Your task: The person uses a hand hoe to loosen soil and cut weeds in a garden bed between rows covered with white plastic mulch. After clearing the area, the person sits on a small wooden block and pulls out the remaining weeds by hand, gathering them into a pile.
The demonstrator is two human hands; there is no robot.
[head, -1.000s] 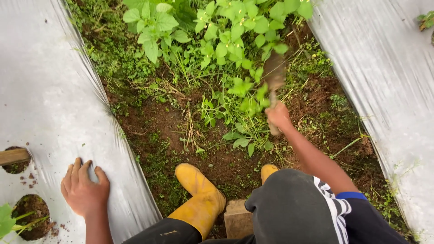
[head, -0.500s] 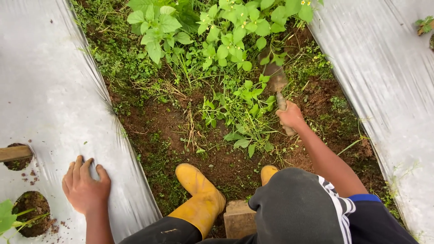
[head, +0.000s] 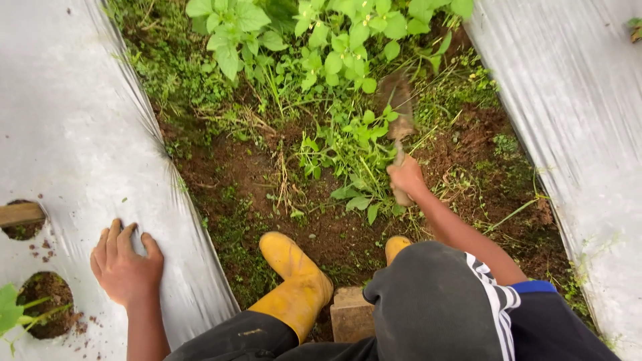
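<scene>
Trowel [head: 400, 113], soil-caked, is seen right of centre in the upper half of the frame, over the weedy furrow. Its long axis runs nearly up and down the frame: the blade is pointed toward the top, among the weeds [head: 354, 144], and the handle is directed down toward the lower right. The handle is clenched in the right hand [head: 406, 177], so most of it is hidden; only a short stub is seen below the fist. The blade is blurred, and its tip is hard to make out against the leaves.

The left hand [head: 126, 267] is laid flat, fingers spread, on the silver plastic sheet [head: 80, 147] at the lower left, with nothing held. Two holes with soil are cut in the sheet at the left edge; a wooden stake [head: 20, 214] in the upper one is cut off by the frame. A yellow boot [head: 294, 281] is planted at bottom centre; a second boot [head: 397, 246] is largely covered by the dark knee [head: 421, 301].
</scene>
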